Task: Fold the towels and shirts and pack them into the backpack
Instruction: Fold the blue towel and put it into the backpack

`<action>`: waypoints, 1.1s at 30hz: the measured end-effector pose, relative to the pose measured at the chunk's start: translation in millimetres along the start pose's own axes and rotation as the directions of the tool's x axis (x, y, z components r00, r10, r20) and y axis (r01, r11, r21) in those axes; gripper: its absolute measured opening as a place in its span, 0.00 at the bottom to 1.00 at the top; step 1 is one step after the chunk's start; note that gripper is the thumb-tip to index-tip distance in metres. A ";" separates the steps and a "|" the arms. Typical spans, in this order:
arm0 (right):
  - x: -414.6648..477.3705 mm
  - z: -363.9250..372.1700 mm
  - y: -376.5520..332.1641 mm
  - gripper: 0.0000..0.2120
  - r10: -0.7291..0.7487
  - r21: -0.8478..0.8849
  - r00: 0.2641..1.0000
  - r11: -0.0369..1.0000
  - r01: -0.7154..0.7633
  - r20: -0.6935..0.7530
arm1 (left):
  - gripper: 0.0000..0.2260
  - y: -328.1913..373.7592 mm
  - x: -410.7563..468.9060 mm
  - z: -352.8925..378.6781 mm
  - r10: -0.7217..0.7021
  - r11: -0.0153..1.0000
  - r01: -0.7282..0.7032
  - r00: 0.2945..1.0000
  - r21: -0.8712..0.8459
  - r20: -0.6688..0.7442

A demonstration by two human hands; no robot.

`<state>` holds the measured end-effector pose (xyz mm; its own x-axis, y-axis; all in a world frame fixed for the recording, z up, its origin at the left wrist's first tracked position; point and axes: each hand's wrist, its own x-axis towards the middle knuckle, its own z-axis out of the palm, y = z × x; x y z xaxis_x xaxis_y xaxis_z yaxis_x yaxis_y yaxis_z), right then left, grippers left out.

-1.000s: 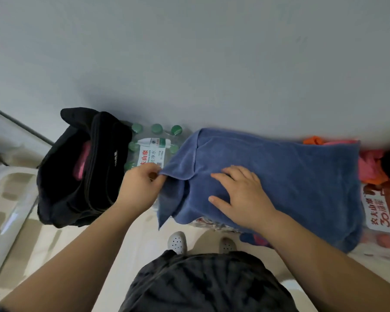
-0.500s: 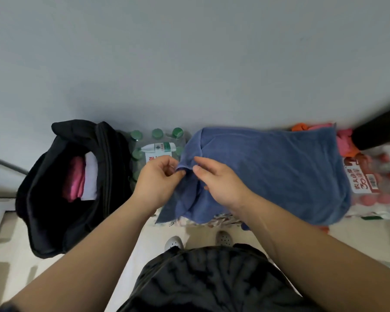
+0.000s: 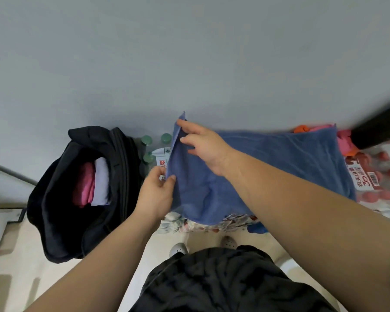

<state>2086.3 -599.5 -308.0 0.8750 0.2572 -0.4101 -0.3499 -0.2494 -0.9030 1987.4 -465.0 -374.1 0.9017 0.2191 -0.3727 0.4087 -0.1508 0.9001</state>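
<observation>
A blue towel [image 3: 279,163] lies spread over packs of bottles in front of me. My left hand [image 3: 155,194] pinches its near left corner. My right hand [image 3: 203,145] pinches the far left corner and holds that edge raised against the wall. To the left, a black backpack [image 3: 61,221] stands open on the floor. Inside it sit a folded pink cloth [image 3: 85,188] and a folded white cloth [image 3: 101,181].
Green-capped water bottles [image 3: 154,149] stand between backpack and towel. A pack of red-capped bottles [image 3: 378,176] sits at right, with pink and orange cloths [image 3: 342,136] behind the towel. A grey wall runs close behind everything. A dark object [image 3: 378,124] crosses the upper right.
My right hand moved from the near left corner up along the towel's left edge to the far corner and lifted it. My left hand kept its pinch on the near corner.
</observation>
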 end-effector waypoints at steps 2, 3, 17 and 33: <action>2.7 3.6 0.8 0.27 0.001 0.050 1.000 0.999 -0.002 0.024 | 0.05 -1.2 -3.8 -3.9 -0.006 1.000 0.006 0.999 0.005 -0.033; 4.1 3.9 2.5 0.28 0.003 0.084 1.000 0.996 -0.006 0.030 | 0.07 -3.3 -5.7 -4.1 -0.005 0.999 0.006 1.000 0.044 -0.013; 17.7 -22.6 9.9 0.28 -0.013 0.464 0.987 0.884 -0.064 0.161 | 0.03 21.4 -44.5 2.4 0.007 1.000 -0.006 0.999 0.025 -0.042; -33.2 -282.5 55.2 0.18 -0.116 0.410 0.993 0.904 0.121 -0.036 | 0.07 107.3 -61.7 230.9 0.048 0.982 -0.138 0.846 0.131 0.531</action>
<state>2132.4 -885.5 -308.0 0.9212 0.2508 -0.2976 -0.3479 0.1882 -0.9184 2008.2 -717.2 -306.6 0.8570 -0.3340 -0.3923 0.2955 -0.3050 0.9053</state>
